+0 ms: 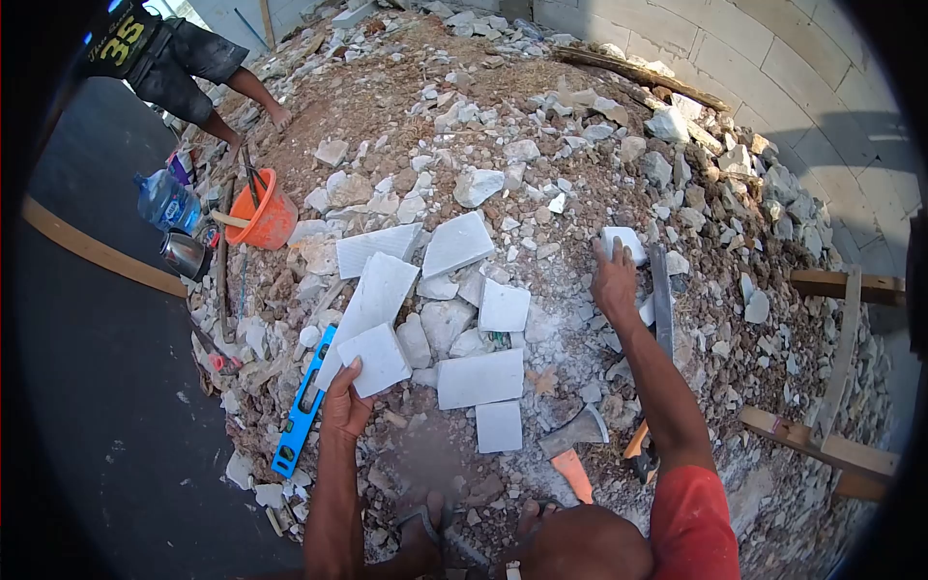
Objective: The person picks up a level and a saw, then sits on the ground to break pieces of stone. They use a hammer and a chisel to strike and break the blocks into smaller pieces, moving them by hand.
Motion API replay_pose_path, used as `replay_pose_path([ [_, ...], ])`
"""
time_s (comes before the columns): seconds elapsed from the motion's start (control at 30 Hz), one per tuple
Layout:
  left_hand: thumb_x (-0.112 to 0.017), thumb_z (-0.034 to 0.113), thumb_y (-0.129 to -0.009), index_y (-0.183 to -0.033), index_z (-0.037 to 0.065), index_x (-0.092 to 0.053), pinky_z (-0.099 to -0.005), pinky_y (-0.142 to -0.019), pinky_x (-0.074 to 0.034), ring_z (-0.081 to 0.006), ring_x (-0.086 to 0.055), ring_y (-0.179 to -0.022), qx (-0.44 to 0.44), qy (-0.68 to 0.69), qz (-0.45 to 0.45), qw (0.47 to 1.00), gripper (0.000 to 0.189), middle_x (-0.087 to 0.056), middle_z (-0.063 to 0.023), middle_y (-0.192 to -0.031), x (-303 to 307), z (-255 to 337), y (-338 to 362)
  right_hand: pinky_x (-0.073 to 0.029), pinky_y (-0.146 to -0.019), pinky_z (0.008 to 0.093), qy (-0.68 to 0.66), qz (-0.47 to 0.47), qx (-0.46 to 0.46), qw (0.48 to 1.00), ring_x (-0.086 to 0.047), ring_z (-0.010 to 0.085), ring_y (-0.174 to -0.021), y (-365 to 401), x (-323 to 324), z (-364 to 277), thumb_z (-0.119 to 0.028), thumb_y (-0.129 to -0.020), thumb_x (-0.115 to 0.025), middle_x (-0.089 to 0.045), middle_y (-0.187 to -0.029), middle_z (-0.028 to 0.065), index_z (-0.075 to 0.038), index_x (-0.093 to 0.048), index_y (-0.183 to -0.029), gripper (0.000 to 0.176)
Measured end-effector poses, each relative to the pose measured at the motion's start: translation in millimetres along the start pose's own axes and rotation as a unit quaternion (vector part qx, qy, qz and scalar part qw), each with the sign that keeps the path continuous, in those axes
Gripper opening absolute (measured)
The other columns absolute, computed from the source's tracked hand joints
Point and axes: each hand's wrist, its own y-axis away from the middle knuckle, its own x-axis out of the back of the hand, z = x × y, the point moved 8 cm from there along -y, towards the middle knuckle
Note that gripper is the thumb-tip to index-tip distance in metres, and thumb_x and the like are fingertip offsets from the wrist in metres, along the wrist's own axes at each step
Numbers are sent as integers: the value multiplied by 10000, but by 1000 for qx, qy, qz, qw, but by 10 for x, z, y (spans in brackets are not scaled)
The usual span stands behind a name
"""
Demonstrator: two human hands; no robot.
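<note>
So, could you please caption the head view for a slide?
Left hand grips a white block piece; right hand touches a smaller piece on the rubble heap.

Left hand (345, 404) near the body, fingers gripping, right arm stretched forward, right hand (614, 282) spread flat

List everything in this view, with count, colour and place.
rubble heap: one, brown and grey, fills the middle
cut slabs: several, white, centre of heap
held slab: one, white, lower left of slabs
small block: one, white, upper right of slabs
spirit level: one, blue, left of slabs
bucket: one, orange, left slope
water bottle: one, blue, left of bucket
hatchet: one, grey head, below slabs
planks: a few, wooden, right edge
other person: one, dark clothes, top left
left hand: grips held slab
right hand: touches small block
</note>
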Motion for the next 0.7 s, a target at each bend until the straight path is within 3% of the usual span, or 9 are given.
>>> replay_pose_path([
  [0.03, -706, 186, -940, -1444, 13, -474, -436, -1013, -546, -262, -646, -1210, 10, 5, 0, 1000, 581, -643, -107, -1335, -28, -46, 6, -483, -1042, 501, -33, 66, 46, 996, -534, 454, -1287, 209, 267, -203, -219, -930, -656, -516, -1450, 237, -100, -482, -1486, 595],
  [0.1, -720, 192, -938, -1424, 12, -505, -411, -1004, -544, -241, -664, -1170, -8, -98, 2, 995, 561, -666, -112, -1286, -132, -59, -37, -511, -967, 473, -224, -9, 28, 974, -606, 412, -1169, 883, 716, -542, -224, -945, -638, -621, -1278, 238, -60, -554, -1406, 496],
  [0.2, -756, 176, -909, -1287, -16, -629, -365, -943, -534, -210, -690, -1032, -18, -285, -59, 957, 442, -719, -112, -1140, -676, -95, -154, -539, -778, 478, -344, -231, -100, 905, -685, 392, -850, 2207, 1059, -788, -272, -942, -680, -701, -893, 174, -14, -635, -1122, 318],
  [0.33, -782, 180, -868, -1220, -57, -661, -361, -907, -515, -252, -689, -962, -112, -574, -201, 786, 441, -737, -136, -1075, -1926, -335, -393, -546, -825, 453, -235, -155, -77, 956, -658, 353, -959, 3744, 1093, -579, -267, -828, -806, -658, -1028, 147, -54, -631, -1145, 420],
  [0.43, -800, 226, -861, -1231, -1, -684, -367, -903, -514, -215, -685, -966, -146, -624, -245, 728, 449, -733, -109, -1038, -2410, -794, -972, -519, -897, 452, -186, -148, -141, 961, -605, 352, -1064, 4120, 1030, -388, -237, -776, -827, -606, -1099, 146, -74, -613, -1171, 478],
  [0.5, -829, 316, -824, -1212, -2, -701, -352, -925, -495, -229, -671, -1009, -265, -770, -189, 549, 518, -731, -121, -1063, -2586, -942, -1294, -499, -916, 453, -207, -143, -143, 957, -583, 347, -1076, 4124, 1037, -343, -211, -759, -819, -585, -1088, 139, -76, -601, -1156, 472],
  [0.53, -829, 316, -824, -1212, -2, -701, -352, -925, -495, -229, -671, -1009, -271, -771, -195, 542, 518, -731, -121, -1063, -2555, -1011, -1483, -499, -916, 453, -211, -136, -150, 956, -583, 347, -1076, 4107, 1031, -309, -211, -759, -819, -585, -1088, 139, -76, -601, -1156, 472],
  [0.6, -847, 361, -791, -1172, -15, -720, -347, -903, -486, -244, -662, -1007, 42, -729, -162, 663, 550, -733, -125, -1066, -2087, -1167, -1879, -485, -920, 481, -244, -140, -160, 946, -578, 375, -1037, 4073, 962, -282, -201, -784, -782, -589, -1082, 158, -60, -605, -1137, 420],
  [0.7, -851, 335, -790, -1136, -39, -728, -342, -819, -489, -236, -669, -923, 55, -660, -177, 728, 524, -738, -118, -1033, -1880, -1111, -1606, -498, -870, 461, -259, -101, -162, 947, -583, 354, -1019, 4099, 924, -244, -198, -761, -805, -583, -1039, 133, -72, -596, -1103, 420],
])
